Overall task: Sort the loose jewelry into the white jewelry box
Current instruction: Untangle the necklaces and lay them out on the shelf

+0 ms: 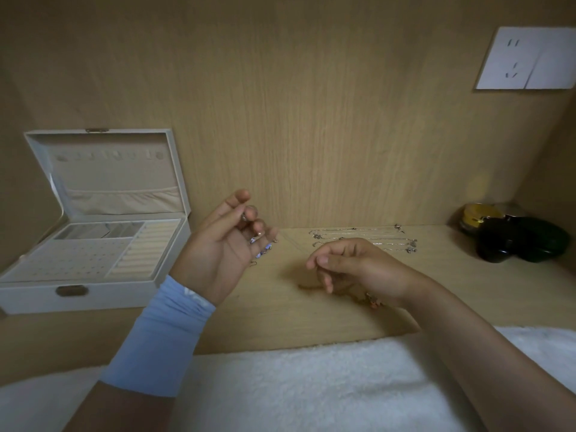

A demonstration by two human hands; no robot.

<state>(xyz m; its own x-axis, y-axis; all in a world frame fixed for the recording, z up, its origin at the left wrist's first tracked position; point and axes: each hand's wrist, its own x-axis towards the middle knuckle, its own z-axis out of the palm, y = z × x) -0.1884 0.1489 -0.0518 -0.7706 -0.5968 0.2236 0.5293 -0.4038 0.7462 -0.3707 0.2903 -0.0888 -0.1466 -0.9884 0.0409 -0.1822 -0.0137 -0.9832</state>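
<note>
- Head view looks down on a wooden counter (280, 313) set in a wood-panelled recess. The white jewelry box (40, 294) stands at its left end with the lid (174, 169) raised.
- Inside the lid, a row of small hooks (106, 155) runs along the top and a gathered fabric pocket (121, 198) sits lower down.
- The tray of the box has a panel of small holes (71, 257) at the front left, cream ring rolls (146, 247) on the right and small divided compartments (103, 230) at the back. Whether any jewelry lies in them cannot be told.
- The left hand (218, 247) is raised palm up just right of the box. Its thumb and fingers curl on a small silver piece (246, 215), and a pale blue sleeve (162, 338) covers the forearm.
- Bluish earrings (263, 250) show just past that hand's fingertips. It is unclear whether they lie on the counter or hang from the fingers.
- The right hand (352, 266) hovers low over the counter, apart from the left. Its fingers are loosely curled with nothing visible in them.
- Silver necklaces (396, 241) lie in rows on the counter behind the right hand, which partly hides them.
- A small orange-and-silver piece (372, 300) lies under the right wrist, mostly hidden.
- In the far right corner sits a dark glossy object (523, 241), with a yellow-lidded jar (473, 215) behind it.
- A white socket plate (526, 57) is on the wall at the upper right. A white fluffy cloth (311, 388) lies along the near edge, under both forearms.
</note>
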